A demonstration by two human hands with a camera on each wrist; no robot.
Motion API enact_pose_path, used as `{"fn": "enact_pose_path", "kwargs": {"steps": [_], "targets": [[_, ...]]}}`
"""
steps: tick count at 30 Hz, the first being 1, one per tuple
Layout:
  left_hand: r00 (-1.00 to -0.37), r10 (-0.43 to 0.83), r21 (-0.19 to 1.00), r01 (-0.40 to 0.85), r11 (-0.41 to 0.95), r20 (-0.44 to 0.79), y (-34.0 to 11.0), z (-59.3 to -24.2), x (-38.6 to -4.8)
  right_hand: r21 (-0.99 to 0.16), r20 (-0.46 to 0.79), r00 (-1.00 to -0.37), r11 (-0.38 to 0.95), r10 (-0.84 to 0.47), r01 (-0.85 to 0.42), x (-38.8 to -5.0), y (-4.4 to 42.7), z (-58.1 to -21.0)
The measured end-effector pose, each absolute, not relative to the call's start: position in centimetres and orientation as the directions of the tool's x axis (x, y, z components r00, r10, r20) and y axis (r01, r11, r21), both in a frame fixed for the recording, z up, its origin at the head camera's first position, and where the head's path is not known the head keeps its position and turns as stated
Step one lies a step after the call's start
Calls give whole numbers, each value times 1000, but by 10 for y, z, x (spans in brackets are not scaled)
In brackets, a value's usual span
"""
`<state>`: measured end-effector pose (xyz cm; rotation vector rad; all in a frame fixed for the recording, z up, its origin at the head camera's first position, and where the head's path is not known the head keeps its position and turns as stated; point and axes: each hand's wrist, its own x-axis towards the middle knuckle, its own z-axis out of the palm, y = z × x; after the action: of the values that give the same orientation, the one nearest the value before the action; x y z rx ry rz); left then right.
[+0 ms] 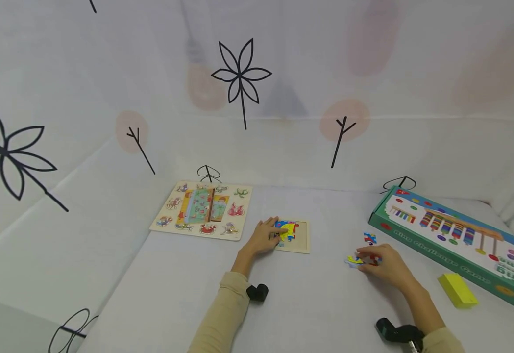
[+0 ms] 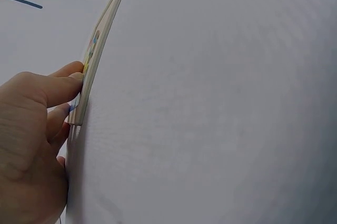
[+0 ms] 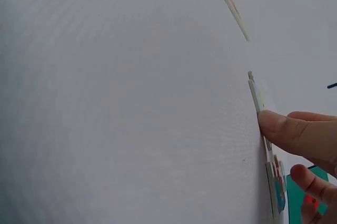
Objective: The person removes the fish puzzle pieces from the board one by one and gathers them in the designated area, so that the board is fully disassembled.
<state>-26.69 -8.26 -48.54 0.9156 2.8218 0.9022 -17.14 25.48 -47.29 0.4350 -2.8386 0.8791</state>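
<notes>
A small wooden puzzle tray (image 1: 302,240) holds joined blue, yellow and red pieces (image 1: 288,229) at its left side. My left hand (image 1: 263,238) rests on the tray's left part, fingers on the pieces; the left wrist view shows the hand (image 2: 31,124) at the tray's edge (image 2: 97,71). Right of the tray, my right hand (image 1: 385,264) pinches a yellow and light-blue piece (image 1: 354,261) at the table surface. In the right wrist view, the thumb of the hand (image 3: 308,145) is on that piece (image 3: 255,95). Loose pieces (image 1: 370,238) lie beside it, one partly behind the fingers.
A sea-animal board (image 1: 236,229) with colourful flat pieces on it lies at the back left. A long green game box (image 1: 451,240) stands at the right, with a yellow block (image 1: 457,290) in front. A patterned cloth hangs behind the table.
</notes>
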Motion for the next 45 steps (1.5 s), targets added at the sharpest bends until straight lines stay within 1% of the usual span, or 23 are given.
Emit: {"fn": "enact_pose_path", "kwargs": {"steps": [7, 16, 23, 32, 40, 45], "targets": [[-830, 543, 552, 516, 655, 131, -82, -486, -267, -528, 210, -948, 789, -238, -315, -171, 255, -469], [-830, 543, 550, 515, 657, 129, -82, -488, -268, -541, 169, -950, 781, -263, -312, -171, 257, -473], [-824, 549, 551, 525, 649, 139, -82, -491, -269, -548, 168, -952, 778, -256, -306, -170, 258, -474], [-846, 519, 585, 486, 650, 126, -81, -488, -266, -529, 206, -945, 783, -255, -327, -170, 257, -473], [-842, 524, 575, 493, 653, 126, -81, -489, -266, -543, 162, -956, 786, -246, -295, -171, 257, -471], [-842, 523, 573, 495, 653, 130, -82, -488, -266, -538, 181, -952, 785, -248, -307, -170, 257, -472]]}}
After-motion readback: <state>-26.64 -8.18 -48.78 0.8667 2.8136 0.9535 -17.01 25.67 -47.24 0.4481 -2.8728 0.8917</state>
